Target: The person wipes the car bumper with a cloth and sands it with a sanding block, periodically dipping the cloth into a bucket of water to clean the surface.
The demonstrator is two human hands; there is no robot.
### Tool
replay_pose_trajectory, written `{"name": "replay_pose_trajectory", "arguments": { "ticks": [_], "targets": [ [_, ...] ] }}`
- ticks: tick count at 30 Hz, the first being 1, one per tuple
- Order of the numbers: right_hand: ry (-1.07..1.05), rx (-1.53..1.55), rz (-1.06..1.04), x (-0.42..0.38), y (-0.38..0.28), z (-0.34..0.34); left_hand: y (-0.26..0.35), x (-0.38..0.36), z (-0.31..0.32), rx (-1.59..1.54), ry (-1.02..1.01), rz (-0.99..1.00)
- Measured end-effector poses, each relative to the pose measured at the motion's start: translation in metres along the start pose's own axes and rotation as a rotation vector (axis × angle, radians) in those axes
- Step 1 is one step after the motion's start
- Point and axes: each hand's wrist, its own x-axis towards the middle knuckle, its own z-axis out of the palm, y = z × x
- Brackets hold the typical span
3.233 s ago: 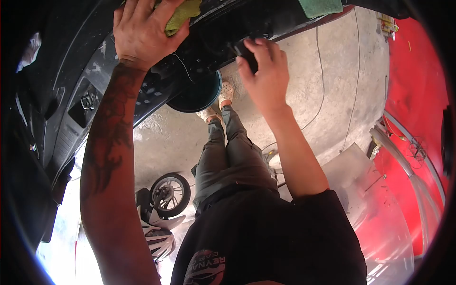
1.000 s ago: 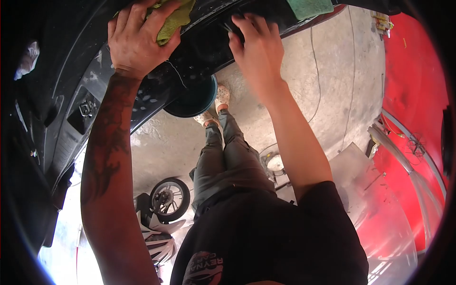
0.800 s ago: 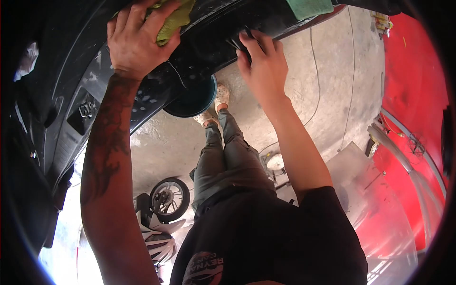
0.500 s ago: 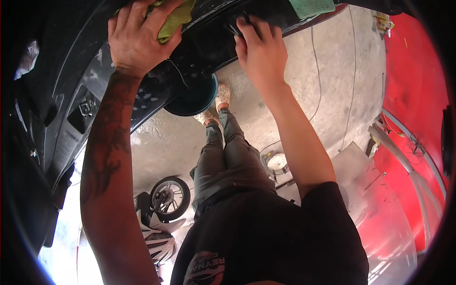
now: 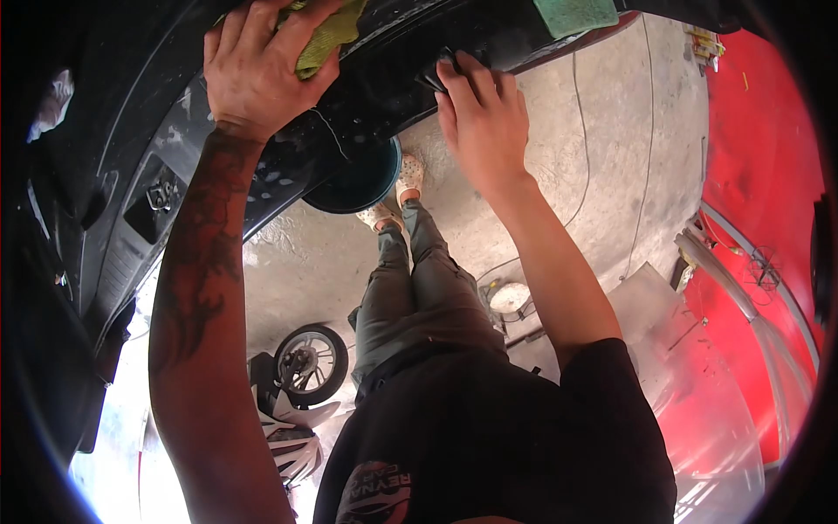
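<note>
At the top of the head view my left hand (image 5: 266, 74) is closed over a yellow-green cloth (image 5: 333, 35), resting on a black car panel (image 5: 375, 100). My right hand (image 5: 482, 118) has its fingers curled round a small dark, flat piece (image 5: 449, 65) against the same panel; its kind is hard to make out. A green, flat rectangular piece (image 5: 574, 16) lies on the panel to the right. Below the panel edge stands a dark teal bucket (image 5: 358, 196), partly hidden by it.
My feet in light clogs (image 5: 409, 175) stand on the concrete floor (image 5: 611, 157) beside the bucket. A motorcycle wheel (image 5: 311, 362) is at lower left. Cables run across the floor. A clear plastic sheet (image 5: 690, 384) and a red surface (image 5: 759, 140) are on the right.
My right hand has slid slightly down along the panel with the dark piece. My left hand stays on the cloth, almost unmoved.
</note>
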Motion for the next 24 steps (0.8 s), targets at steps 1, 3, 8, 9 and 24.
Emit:
{"name": "replay_pose_trajectory", "arguments": {
  "ticks": [1, 3, 8, 9, 24],
  "targets": [
    [0.002, -0.020, -0.009, 0.005, -0.001, -0.002, 0.000, 0.000, 0.000, 0.001, 0.003, 0.003],
    [0.022, -0.030, -0.010, 0.019, -0.001, 0.004, 0.000, 0.000, 0.001, 0.009, -0.016, -0.016],
    [0.026, 0.033, 0.030, 0.001, 0.001, 0.008, 0.001, 0.000, 0.001, 0.010, -0.013, -0.004],
    [0.015, 0.030, 0.036, -0.005, -0.001, 0.004, 0.000, -0.001, 0.001, 0.009, -0.013, -0.003],
    [0.035, 0.140, 0.077, -0.003, -0.009, 0.008, 0.001, 0.000, 0.001, 0.018, 0.012, 0.006]
  ]
}}
